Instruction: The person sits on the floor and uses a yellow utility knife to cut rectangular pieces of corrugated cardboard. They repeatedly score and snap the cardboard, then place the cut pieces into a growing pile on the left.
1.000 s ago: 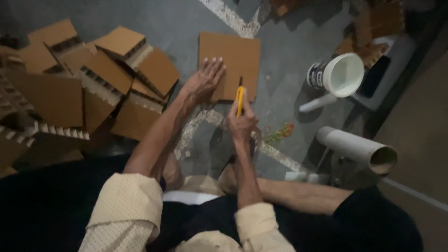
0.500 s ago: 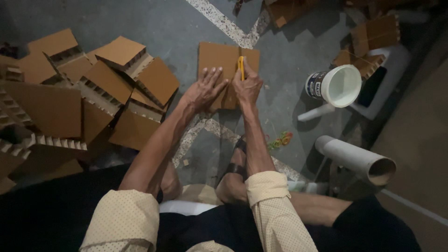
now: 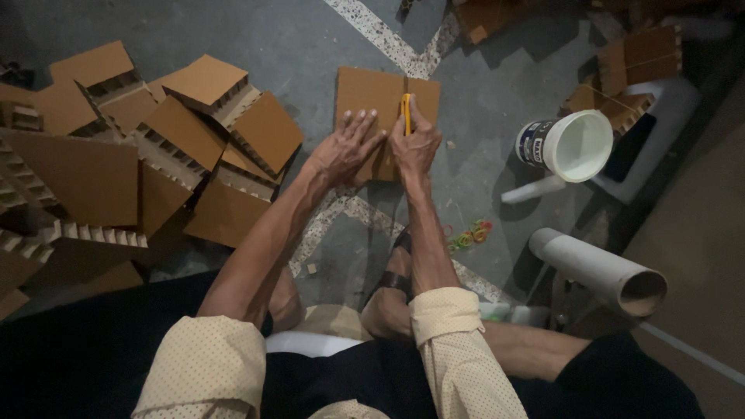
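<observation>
A brown cardboard sheet [image 3: 365, 89] lies flat on the grey floor in front of me. My left hand [image 3: 347, 146] presses down on its left half with fingers spread. My right hand [image 3: 415, 143] grips a yellow utility knife [image 3: 405, 111], whose tip rests on the sheet along a line near its right third. The two hands sit side by side, almost touching.
A heap of honeycomb cardboard pieces [image 3: 140, 147] covers the floor at left. A white plastic bucket [image 3: 570, 143] lies at right, a cardboard tube [image 3: 601, 270] below it, coloured rubber bands [image 3: 469, 235] between. More cardboard pieces [image 3: 632, 62] and a white stool sit at upper right.
My right hand moved the knife from the sheet's near edge up onto its upper part. My left hand stayed flat on the sheet.
</observation>
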